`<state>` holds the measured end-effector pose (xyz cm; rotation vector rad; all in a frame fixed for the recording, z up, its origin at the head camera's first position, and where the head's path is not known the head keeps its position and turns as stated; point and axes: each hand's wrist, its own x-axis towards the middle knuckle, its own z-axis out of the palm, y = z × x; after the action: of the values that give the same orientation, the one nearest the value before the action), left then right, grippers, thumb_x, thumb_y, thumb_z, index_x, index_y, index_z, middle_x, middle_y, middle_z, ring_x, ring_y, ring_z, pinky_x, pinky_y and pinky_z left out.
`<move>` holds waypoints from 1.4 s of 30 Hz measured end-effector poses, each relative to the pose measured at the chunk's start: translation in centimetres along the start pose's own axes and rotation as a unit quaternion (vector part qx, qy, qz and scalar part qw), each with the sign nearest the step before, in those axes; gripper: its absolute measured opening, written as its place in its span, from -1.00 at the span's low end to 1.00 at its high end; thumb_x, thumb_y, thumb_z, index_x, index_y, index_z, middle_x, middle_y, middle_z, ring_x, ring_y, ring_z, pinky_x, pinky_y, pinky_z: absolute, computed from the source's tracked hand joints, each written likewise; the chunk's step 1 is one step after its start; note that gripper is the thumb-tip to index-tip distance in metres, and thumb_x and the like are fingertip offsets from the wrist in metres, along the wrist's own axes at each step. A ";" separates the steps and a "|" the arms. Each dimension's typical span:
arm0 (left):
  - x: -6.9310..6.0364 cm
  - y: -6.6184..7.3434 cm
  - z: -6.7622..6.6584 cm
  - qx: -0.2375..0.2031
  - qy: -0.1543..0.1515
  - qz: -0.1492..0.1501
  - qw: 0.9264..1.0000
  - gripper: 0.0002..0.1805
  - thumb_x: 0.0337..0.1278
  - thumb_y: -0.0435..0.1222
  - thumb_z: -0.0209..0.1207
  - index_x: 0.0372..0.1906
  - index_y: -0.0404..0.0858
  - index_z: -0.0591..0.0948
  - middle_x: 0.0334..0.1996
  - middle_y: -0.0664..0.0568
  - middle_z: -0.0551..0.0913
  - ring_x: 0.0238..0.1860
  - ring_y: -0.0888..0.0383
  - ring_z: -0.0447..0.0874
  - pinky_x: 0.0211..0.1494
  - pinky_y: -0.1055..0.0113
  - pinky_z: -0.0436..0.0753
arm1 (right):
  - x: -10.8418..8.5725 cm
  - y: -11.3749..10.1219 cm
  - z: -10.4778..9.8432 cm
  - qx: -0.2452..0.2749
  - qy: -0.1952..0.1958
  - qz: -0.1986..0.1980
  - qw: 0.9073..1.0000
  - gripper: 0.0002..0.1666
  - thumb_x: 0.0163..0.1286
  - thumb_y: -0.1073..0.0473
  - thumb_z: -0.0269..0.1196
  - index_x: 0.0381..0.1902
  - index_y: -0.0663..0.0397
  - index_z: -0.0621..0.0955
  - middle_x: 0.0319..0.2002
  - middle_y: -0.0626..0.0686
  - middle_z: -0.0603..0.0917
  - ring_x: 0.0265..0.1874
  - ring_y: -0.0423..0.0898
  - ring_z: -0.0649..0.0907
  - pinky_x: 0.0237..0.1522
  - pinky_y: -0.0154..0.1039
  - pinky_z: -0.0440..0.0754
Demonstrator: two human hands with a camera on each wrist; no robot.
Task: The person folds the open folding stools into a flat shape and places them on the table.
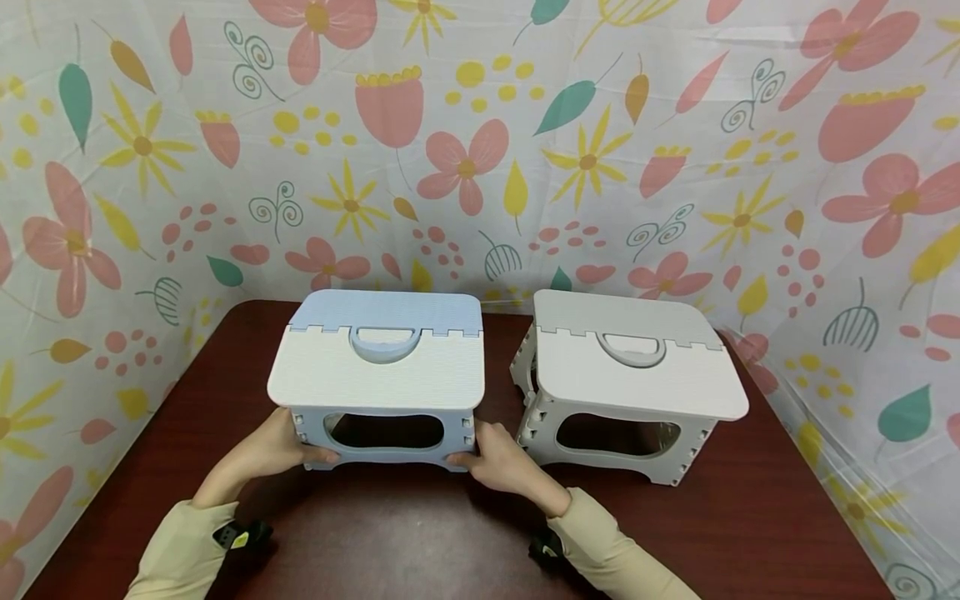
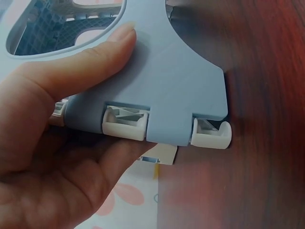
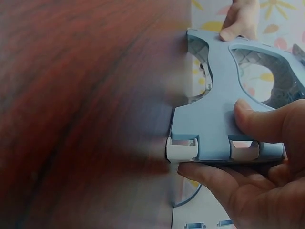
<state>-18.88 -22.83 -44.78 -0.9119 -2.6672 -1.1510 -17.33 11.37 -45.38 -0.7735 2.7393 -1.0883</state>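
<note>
A blue and white folding step stool (image 1: 375, 375) stands unfolded on the dark table, its handle slot in the top. At its lower left corner my left hand (image 1: 270, 450) grips the leg panel, thumb on the front face and fingers behind the edge. The left wrist view shows that thumb (image 2: 95, 62) lying beside the oval opening. My right hand (image 1: 502, 462) holds the lower right corner the same way. In the right wrist view its thumb (image 3: 257, 121) presses the blue panel (image 3: 217, 105), while the other fingers (image 3: 214, 179) go round the hinged edge.
A grey and white folding stool (image 1: 637, 367) stands unfolded to the right, close beside the blue one. The reddish-brown table (image 1: 375, 542) reaches back to a flower-patterned curtain (image 1: 465, 208). Dark wrist devices (image 1: 243, 535) sit at both cuffs.
</note>
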 end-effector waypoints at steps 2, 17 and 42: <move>0.0 0.0 0.0 0.001 -0.001 -0.001 1.000 0.10 -0.44 -0.26 0.60 0.35 -0.27 0.24 0.24 -0.16 0.42 0.15 0.53 0.29 0.05 0.41 0.49 | 0.0 0.0 0.0 0.001 -0.001 0.001 1.000 -0.74 0.23 0.15 0.38 -0.17 0.09 0.59 -0.30 -0.04 0.72 -0.38 -0.28 0.58 -0.32 -0.36 0.54; 0.1 -0.1 0.1 0.000 -0.007 -0.002 1.000 0.09 -0.43 -0.31 0.59 0.35 -0.31 0.24 0.24 -0.20 0.43 0.14 0.49 0.32 0.02 0.41 0.51 | -0.1 0.1 -0.1 0.010 -0.005 0.003 1.000 -0.79 0.23 0.16 0.38 -0.22 0.08 0.60 -0.36 -0.06 0.71 -0.44 -0.31 0.54 -0.36 -0.37 0.52; 0.0 0.1 0.2 -0.016 -0.003 0.008 1.000 0.11 -0.47 -0.40 0.58 0.35 -0.35 0.20 0.25 -0.16 0.35 0.13 0.59 0.22 0.04 0.51 0.43 | -0.1 0.0 -0.2 0.008 -0.010 -0.006 1.000 -0.75 0.21 0.18 0.39 -0.16 0.08 0.62 -0.30 -0.05 0.73 -0.40 -0.31 0.58 -0.33 -0.38 0.54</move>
<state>-18.79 -22.62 -44.81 -0.9408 -2.6492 -1.1919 -17.33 11.58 -45.24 -0.7954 2.7096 -1.0956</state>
